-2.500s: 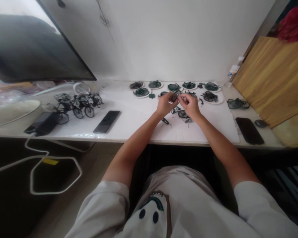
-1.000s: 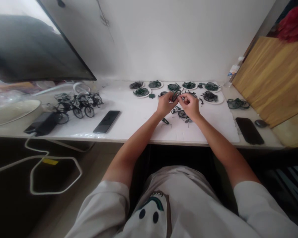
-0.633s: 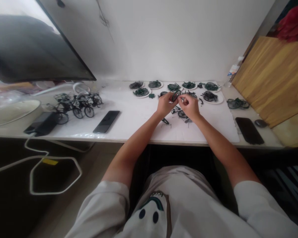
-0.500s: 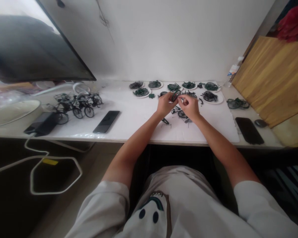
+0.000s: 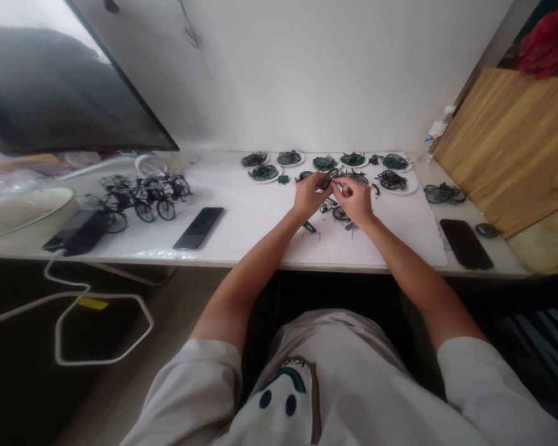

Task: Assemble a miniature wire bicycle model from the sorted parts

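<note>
My left hand (image 5: 309,196) and my right hand (image 5: 357,199) meet above the white desk (image 5: 260,217), both pinched round a small dark model wheel (image 5: 328,178) held between their fingertips. My right fingers press something tiny against the wheel; I cannot make it out. Loose dark model parts (image 5: 337,212) lie on the desk just under my hands, and a small bent piece (image 5: 309,228) rests near my left wrist.
Several small white dishes of dark green parts (image 5: 325,163) line the back. Finished model bicycles (image 5: 142,195) stand at left beside a black remote (image 5: 199,228) and a power adapter (image 5: 77,230). A phone (image 5: 465,244), a mouse (image 5: 486,230), a wooden board (image 5: 506,148) and a monitor (image 5: 60,93) flank the desk.
Both hands stay together on the wheel, with only slight finger shifts. The view has drifted a touch.
</note>
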A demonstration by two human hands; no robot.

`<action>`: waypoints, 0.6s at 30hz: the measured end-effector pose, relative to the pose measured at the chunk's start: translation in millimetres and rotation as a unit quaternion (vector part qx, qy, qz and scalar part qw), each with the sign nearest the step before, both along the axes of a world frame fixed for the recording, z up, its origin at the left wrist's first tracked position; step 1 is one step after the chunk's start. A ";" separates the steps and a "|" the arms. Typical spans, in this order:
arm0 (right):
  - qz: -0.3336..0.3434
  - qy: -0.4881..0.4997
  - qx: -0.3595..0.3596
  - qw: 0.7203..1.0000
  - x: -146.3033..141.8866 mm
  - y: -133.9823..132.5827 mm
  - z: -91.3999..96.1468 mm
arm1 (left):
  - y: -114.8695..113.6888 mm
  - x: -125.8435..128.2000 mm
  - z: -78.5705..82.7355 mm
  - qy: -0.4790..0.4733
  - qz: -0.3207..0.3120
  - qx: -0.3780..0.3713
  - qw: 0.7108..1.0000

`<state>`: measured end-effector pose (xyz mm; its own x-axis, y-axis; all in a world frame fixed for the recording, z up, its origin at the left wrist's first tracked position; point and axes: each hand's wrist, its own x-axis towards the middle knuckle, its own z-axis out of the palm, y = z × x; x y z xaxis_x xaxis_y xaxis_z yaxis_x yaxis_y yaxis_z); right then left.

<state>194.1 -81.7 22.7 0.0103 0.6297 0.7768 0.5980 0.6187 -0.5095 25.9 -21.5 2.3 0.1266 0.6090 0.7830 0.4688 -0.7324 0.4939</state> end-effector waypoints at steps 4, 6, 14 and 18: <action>0.005 0.020 0.010 1.000 -2.1 -1.2 0.2 | -1.5 -0.4 0.4 0.004 0.006 0.011 1.000; 0.003 0.023 0.014 1.000 -3.2 -1.9 0.2 | -2.7 -0.4 1.1 0.001 0.003 0.021 1.000; -0.005 0.017 0.031 0.999 -4.5 -2.7 -0.7 | -2.4 0.3 -0.4 -0.005 0.009 0.042 0.999; -0.010 0.011 0.040 0.999 -3.9 -2.6 -0.9 | -0.4 0.5 -2.9 -0.009 0.006 0.057 0.998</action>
